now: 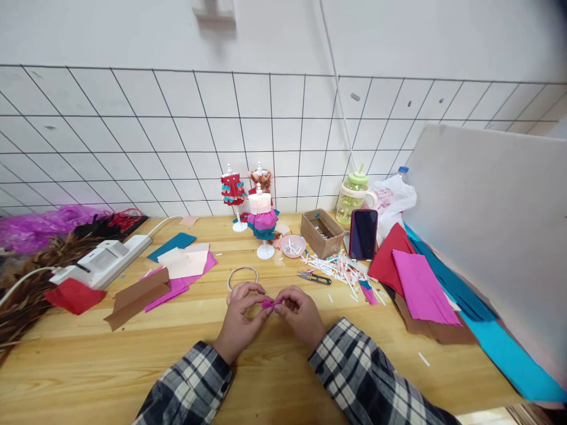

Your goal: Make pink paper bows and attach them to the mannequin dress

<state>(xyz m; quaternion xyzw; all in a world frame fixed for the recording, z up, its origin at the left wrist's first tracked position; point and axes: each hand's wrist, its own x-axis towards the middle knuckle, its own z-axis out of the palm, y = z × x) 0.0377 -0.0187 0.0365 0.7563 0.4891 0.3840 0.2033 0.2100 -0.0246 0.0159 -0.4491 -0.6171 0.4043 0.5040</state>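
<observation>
- Both forearms come in from the lower edge in plaid sleeves [192, 381] and angle inward, so that the hands meet near the middle of the wooden surface [110, 366].
- The left hand [241, 316] has its back turned up and its fingers bent; thumb and forefinger reach toward the right and close narrowly on a small magenta piece [267, 304], which looks like crepe paper.
- The right hand [302, 314] points toward the left, fingers curled, with thumb and forefinger pinched together at the other end of the same piece.
- The magenta piece sits between the two sets of fingertips, directly in front of the wearer; the fingers partly cover it, and whether it touches the surface cannot be told.
- A pale ring [243, 268] lies just beyond the left hand, its near edge hidden behind the fingers.
- Thread snips [315, 277] with dark handles lie beyond the right hand, near a scattered heap of white sticks [339, 265].
- Farther back, a miniature dress form [262, 219] stands upright in a pale, magenta and teal outfit, near a round pink dish [293, 254] and an open cardboard box [325, 239].
- Well to the right of the right hand, a larger magenta sheet [423, 286] lies over red and brown ones.
</observation>
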